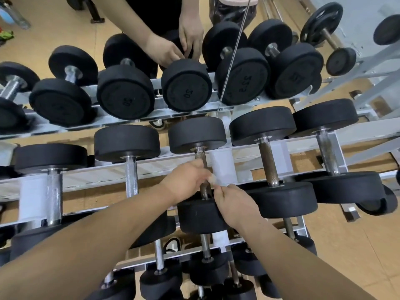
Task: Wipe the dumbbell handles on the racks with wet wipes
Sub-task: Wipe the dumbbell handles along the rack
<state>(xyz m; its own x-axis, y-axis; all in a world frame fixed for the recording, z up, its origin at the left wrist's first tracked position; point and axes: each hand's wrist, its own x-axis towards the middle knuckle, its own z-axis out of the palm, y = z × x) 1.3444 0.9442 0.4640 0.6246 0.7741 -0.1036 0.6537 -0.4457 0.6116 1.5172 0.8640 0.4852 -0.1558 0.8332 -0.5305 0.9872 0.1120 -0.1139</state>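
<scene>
Left hand: we are gripping the dumbbell handle with curled fingers, the wipe at the fingertips.
Right hand: we are curling its fingers beside the wipe; hold not discernible.
Position: the dumbbell handle is lying across the upper rails of the rack.

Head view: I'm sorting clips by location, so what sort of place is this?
Most likely a gym's free-weight area: black dumbbells in rows on a tiered metal rack, with a plate-loaded bar at upper right.
</scene>
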